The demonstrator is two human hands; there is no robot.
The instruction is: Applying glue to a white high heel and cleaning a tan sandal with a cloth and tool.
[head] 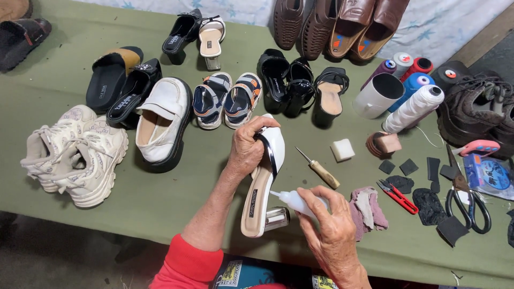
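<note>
My left hand (246,147) grips the toe strap of a white heeled sandal (265,182) with a shiny block heel, holding it on the green table (155,192). My right hand (329,217) holds a small white squeeze bottle (293,200). Its nozzle tip points left and touches the sandal's edge near the heel. A wooden-handled awl (319,169) lies just right of the sandal.
Several shoes line the table: white sneakers (75,152), a white loafer (160,120), black sandals (294,80), brown shoes (337,24). At the right lie thread cones (412,107), a white cup (377,95), red snips (399,197), scissors (468,200), black patches, a pink rag (367,208).
</note>
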